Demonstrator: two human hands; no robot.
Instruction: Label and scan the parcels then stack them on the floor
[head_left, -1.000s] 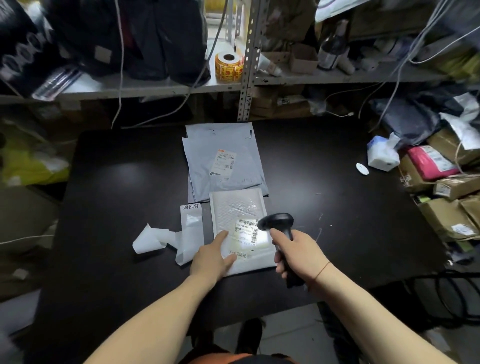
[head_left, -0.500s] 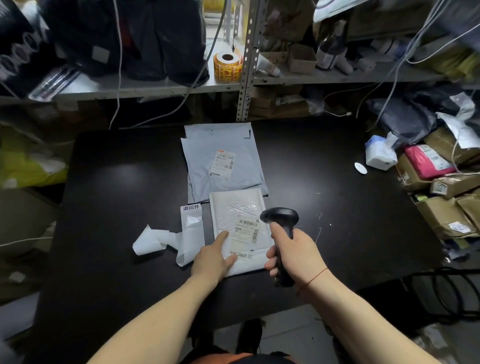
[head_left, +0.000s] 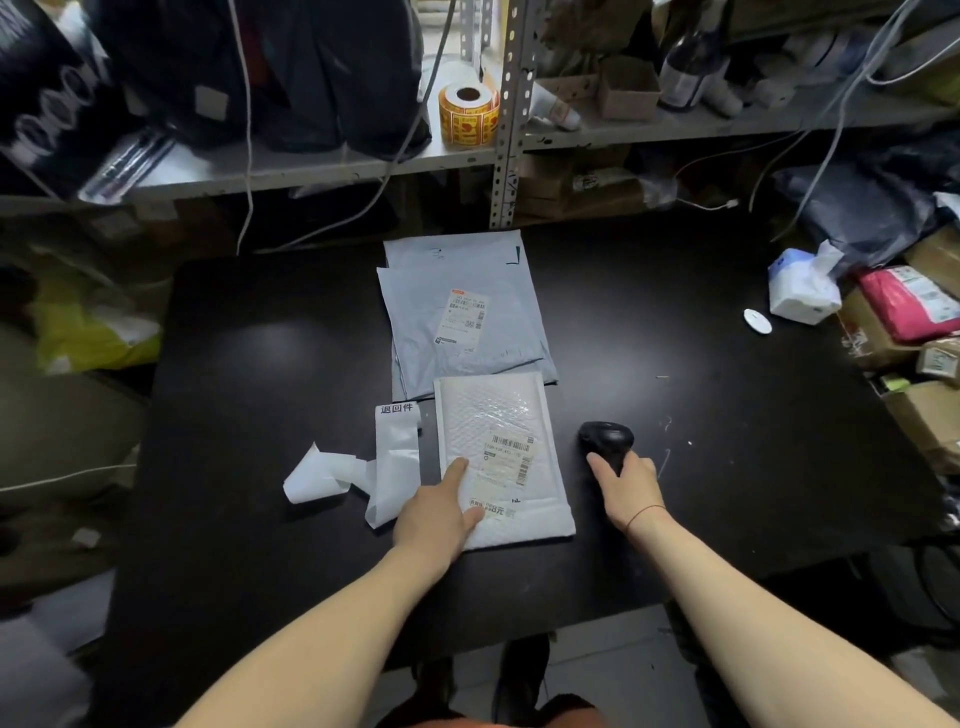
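Left hand (head_left: 441, 512) flat on white mailer (head_left: 498, 415), grip apart, right hand (head_left: 629, 486) beside it, grip clamped round scanner (head_left: 605, 441), grey mailers (head_left: 462, 291) just behind on worktop (head_left: 260, 374)

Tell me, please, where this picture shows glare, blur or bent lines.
Head view: a soft glare patch lies on the black table; the bubble mailer glints; the shelf edge bows from the wide-angle lens; corners are dim and blurred; the black scanner in the right hand nearly merges with the table.
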